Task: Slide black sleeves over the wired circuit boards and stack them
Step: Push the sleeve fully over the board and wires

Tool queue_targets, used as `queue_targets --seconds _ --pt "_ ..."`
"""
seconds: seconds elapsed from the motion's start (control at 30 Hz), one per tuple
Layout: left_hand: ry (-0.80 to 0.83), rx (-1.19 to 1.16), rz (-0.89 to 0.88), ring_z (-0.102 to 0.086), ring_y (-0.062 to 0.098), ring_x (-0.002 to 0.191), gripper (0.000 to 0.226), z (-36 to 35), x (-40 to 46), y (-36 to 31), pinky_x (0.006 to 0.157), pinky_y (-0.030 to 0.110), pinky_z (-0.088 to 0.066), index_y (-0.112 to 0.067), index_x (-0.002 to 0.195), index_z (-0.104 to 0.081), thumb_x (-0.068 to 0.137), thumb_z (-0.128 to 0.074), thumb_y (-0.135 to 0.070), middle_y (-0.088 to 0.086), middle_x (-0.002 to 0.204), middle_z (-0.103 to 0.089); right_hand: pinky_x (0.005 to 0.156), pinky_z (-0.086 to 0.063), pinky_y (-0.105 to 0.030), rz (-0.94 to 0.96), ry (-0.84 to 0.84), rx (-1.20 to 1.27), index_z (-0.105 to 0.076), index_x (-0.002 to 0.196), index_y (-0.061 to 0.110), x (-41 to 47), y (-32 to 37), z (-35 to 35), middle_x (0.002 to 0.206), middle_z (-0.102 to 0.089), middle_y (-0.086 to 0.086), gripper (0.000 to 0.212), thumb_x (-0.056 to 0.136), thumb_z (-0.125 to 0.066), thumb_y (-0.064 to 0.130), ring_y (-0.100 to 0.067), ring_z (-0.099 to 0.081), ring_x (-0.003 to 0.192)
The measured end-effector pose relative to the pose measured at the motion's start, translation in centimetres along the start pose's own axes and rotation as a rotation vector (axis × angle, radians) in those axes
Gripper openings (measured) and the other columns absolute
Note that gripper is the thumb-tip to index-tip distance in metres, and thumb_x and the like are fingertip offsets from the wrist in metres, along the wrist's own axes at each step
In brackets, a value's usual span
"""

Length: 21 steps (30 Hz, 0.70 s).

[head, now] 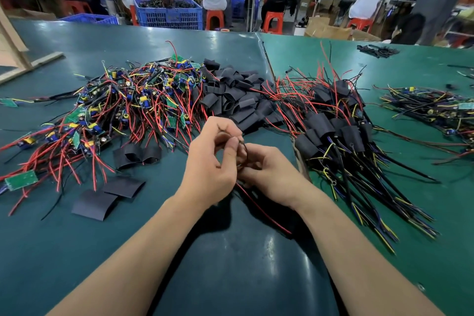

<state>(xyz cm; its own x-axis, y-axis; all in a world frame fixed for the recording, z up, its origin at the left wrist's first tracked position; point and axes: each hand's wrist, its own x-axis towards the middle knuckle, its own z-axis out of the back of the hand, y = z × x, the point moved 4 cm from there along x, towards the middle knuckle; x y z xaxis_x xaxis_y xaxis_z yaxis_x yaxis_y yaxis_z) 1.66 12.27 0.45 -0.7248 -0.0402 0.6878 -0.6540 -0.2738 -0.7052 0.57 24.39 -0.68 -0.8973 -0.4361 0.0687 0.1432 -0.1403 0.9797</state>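
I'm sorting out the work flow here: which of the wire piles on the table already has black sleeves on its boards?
The pile right of the hands: its boards wear black sleeves. The big pile on the left shows bare green boards.

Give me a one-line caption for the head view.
Both hands pinch wires between bare boards and sleeved ones.

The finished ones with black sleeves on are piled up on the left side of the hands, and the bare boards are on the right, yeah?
Not quite: it is the other way round. The head view shows the sleeved boards piled right of the hands, and the bare boards heaped on the left.
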Motion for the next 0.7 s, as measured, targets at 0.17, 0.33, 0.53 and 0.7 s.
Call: queue_targets --seconds 0.17,0.33,0.53,0.7 --pt "-0.243 -0.078 -0.026 -0.068 0.018 0.070 0.029 1.1 0.7 -0.4 0.068 0.024 -0.051 -0.026 0.097 -0.043 0.097 -0.041 0.003 -0.008 0.094 -0.057 0.054 -0.046 -0.021 -0.054 -0.021 0.028 -0.063 0.115 0.011 0.0 0.0 0.0 0.092 -0.064 -0.011 0.024 0.093 -0.064 0.004 -0.015 -0.056 0.076" --pt "-0.077 -0.028 -0.231 -0.064 0.018 0.082 0.020 -0.3 -0.3 -2.2 0.075 0.029 -0.051 -0.012 0.092 -0.053 0.089 -0.051 0.008 0.005 0.093 -0.057 0.060 -0.047 -0.033 0.019 -0.103 -0.101 -0.068 0.099 0.003 0.0 0.0 0.2 0.090 -0.070 -0.027 0.010 0.091 -0.063 0.000 -0.019 -0.056 0.065" --pt "-0.140 0.176 -0.129 -0.049 0.019 0.051 0.049 1.0 -0.1 -1.2 0.050 0.030 -0.039 -0.005 0.062 -0.053 0.099 -0.049 -0.039 0.002 0.056 -0.053 0.046 -0.046 -0.020 0.030 -0.371 0.333 -0.068 0.096 0.012 0.0 0.8 2.8 0.086 -0.070 -0.002 0.012 0.092 -0.062 0.002 -0.012 -0.065 0.059" --pt "-0.014 -0.022 0.471 -0.045 0.010 0.039 0.062 -0.8 -0.1 1.2 0.043 0.021 -0.034 -0.017 0.069 -0.068 0.091 -0.040 -0.068 0.002 0.049 -0.059 0.049 -0.046 -0.021 0.051 -0.291 0.418 -0.071 0.095 0.015 -0.3 1.3 2.6 0.087 -0.072 0.000 0.017 0.089 -0.063 0.000 -0.016 -0.067 0.068"
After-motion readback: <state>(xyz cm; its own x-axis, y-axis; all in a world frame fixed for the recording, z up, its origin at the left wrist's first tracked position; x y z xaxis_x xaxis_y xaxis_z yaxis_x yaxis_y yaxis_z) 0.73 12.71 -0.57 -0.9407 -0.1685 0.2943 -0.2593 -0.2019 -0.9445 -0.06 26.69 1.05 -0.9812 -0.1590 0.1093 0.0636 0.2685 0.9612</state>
